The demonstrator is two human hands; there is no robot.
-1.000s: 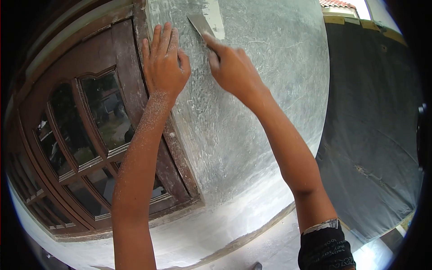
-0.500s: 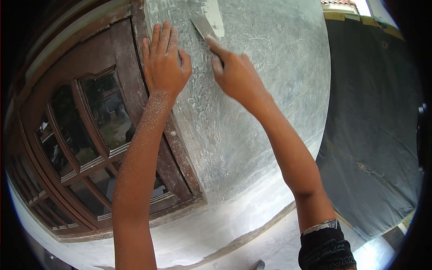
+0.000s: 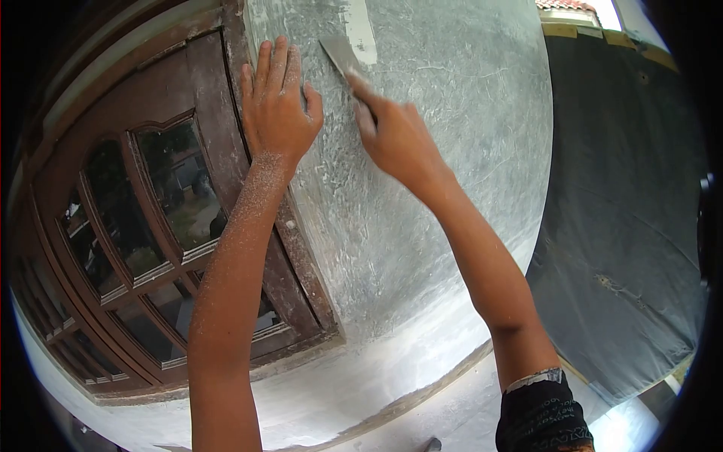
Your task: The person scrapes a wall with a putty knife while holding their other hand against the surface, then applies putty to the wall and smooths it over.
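My right hand (image 3: 399, 135) is wrapped round a metal scraper (image 3: 340, 57), its index finger stretched along the tool toward the blade. The blade lies at the grey wall (image 3: 452, 151), just left of a pale, whitish strip (image 3: 361, 34). Flat on the wall beside the door frame rests my left hand (image 3: 279, 105), its fingers pointing up, the thumb apart, nothing held. White dust covers the left fingers, wrist and forearm.
A brown wooden door (image 3: 120, 211) with glass panes stands at the left in its worn frame (image 3: 305, 264). Dark sheeting (image 3: 617, 203) hangs at the right. Red roof tiles (image 3: 565, 5) show at the top right.
My right hand and the scraper have shifted slightly downward on the wall. The left hand stays in nearly the same place.
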